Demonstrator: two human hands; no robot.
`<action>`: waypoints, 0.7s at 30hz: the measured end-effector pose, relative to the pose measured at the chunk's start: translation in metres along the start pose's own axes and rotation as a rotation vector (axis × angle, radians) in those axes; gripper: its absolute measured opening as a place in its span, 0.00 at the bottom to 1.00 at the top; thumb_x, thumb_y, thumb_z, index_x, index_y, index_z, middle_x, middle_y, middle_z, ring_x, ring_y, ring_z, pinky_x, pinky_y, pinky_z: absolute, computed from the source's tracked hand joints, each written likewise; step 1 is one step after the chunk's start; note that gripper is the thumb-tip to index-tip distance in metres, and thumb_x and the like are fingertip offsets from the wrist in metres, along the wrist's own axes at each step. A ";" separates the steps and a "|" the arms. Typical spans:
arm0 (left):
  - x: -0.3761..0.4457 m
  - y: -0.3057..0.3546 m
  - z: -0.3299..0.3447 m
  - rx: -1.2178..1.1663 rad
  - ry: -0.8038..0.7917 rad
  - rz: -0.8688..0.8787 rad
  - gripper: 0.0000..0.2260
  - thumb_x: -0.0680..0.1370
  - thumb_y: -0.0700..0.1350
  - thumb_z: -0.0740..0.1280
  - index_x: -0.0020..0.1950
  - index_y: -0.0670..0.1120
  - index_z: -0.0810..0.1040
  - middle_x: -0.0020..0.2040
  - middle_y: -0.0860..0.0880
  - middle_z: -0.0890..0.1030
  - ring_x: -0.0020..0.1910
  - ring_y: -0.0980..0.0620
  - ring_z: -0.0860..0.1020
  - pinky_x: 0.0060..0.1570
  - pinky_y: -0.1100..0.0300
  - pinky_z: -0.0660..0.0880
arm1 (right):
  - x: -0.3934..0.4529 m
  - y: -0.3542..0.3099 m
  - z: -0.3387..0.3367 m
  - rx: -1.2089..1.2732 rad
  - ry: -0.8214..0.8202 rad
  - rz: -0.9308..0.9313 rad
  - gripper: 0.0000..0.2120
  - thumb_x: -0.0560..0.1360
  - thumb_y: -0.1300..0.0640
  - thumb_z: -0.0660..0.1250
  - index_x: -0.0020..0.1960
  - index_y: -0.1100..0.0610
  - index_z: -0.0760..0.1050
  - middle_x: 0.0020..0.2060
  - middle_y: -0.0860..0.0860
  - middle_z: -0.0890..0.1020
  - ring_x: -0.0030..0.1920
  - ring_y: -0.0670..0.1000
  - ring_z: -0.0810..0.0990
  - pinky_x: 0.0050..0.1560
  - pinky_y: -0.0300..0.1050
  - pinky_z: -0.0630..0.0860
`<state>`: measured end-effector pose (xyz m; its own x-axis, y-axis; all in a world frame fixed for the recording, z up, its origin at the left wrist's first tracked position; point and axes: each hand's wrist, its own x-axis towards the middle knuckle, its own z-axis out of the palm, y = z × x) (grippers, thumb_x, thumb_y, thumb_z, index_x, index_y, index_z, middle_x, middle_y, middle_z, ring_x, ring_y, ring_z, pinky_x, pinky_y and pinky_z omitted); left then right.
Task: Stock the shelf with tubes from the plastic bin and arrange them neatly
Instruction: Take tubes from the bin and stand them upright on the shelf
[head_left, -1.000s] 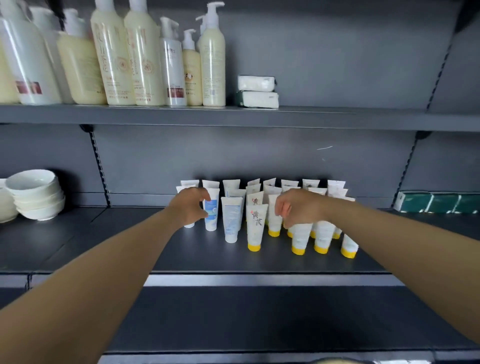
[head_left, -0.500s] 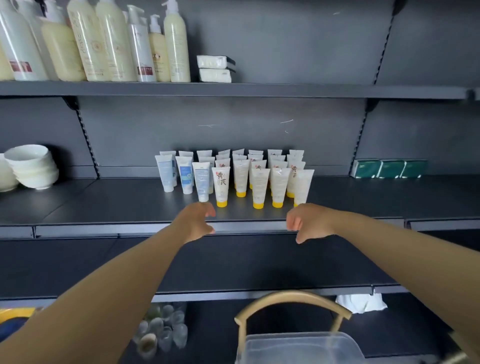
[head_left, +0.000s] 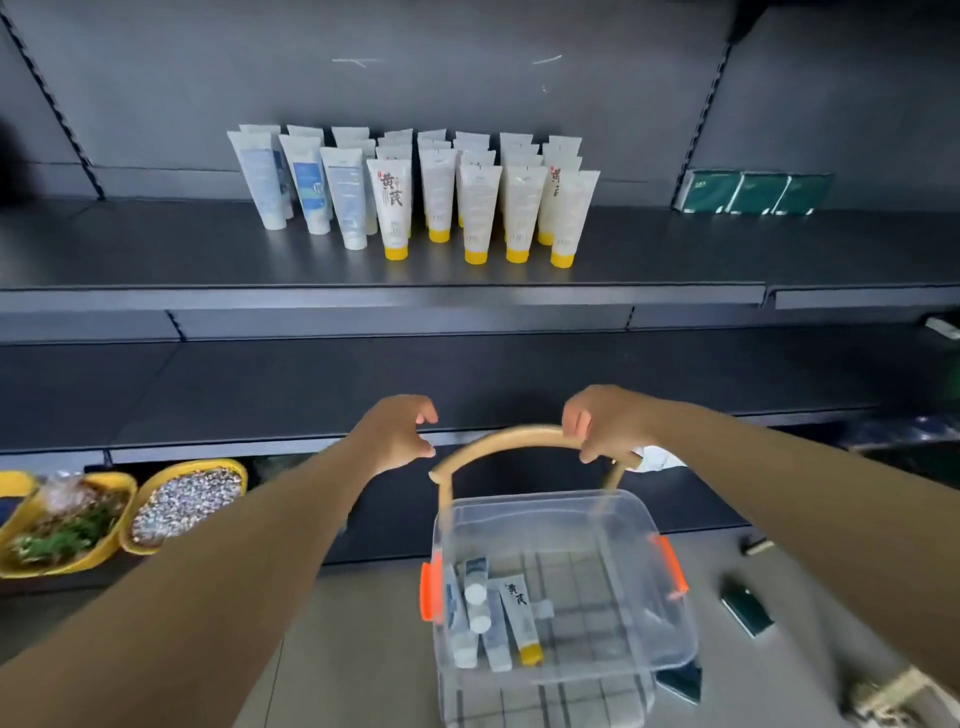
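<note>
White tubes (head_left: 478, 208), some with yellow caps and some with blue labels, stand in tidy rows on the dark grey shelf (head_left: 156, 249). Below, a clear plastic bin (head_left: 670, 613) with orange latches holds several more tubes (head_left: 514, 618) lying along its left side. My left hand (head_left: 397, 436) hovers left of and above the bin, fingers apart and holding nothing. My right hand (head_left: 602, 421) hangs above the bin's far edge with its fingers loosely curled down. It overlaps a curved wooden chair back (head_left: 498, 441), and no tube is in it.
The bin rests on a checked cushion (head_left: 545, 701) on the chair. Green packs (head_left: 753, 192) stand at the right of the shelf. Two yellow bowls (head_left: 187, 504) sit low on the left. A small dark box (head_left: 745, 610) lies on the floor to the right.
Both hands have pulled back from the tubes on the shelf and dropped down over the bin. My view has tilted down, so the bin and floor show.
</note>
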<state>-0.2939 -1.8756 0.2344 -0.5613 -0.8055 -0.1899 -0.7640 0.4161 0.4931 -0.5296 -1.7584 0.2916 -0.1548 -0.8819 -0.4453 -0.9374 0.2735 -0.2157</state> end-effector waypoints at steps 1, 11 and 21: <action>0.002 -0.002 0.013 -0.003 -0.012 -0.007 0.18 0.72 0.42 0.72 0.61 0.46 0.75 0.62 0.49 0.76 0.61 0.49 0.74 0.54 0.61 0.68 | 0.006 0.005 0.009 0.006 -0.014 -0.003 0.13 0.69 0.62 0.71 0.49 0.49 0.74 0.46 0.47 0.77 0.40 0.47 0.75 0.33 0.37 0.67; 0.027 -0.031 0.158 -0.050 -0.157 -0.126 0.17 0.72 0.40 0.71 0.60 0.47 0.75 0.61 0.48 0.77 0.59 0.50 0.75 0.57 0.59 0.73 | 0.085 0.060 0.113 0.005 -0.220 -0.017 0.15 0.71 0.62 0.69 0.57 0.54 0.75 0.50 0.47 0.77 0.49 0.49 0.75 0.34 0.33 0.67; 0.060 -0.063 0.261 -0.025 -0.268 -0.212 0.18 0.72 0.40 0.70 0.61 0.46 0.74 0.62 0.48 0.76 0.61 0.49 0.74 0.61 0.56 0.71 | 0.155 0.091 0.204 0.035 -0.343 -0.067 0.15 0.70 0.61 0.71 0.55 0.53 0.75 0.54 0.49 0.77 0.49 0.49 0.75 0.45 0.38 0.71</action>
<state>-0.3625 -1.8398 -0.0294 -0.4568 -0.7322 -0.5051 -0.8665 0.2379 0.4389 -0.5750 -1.7916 0.0257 0.0261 -0.7195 -0.6940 -0.9296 0.2377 -0.2815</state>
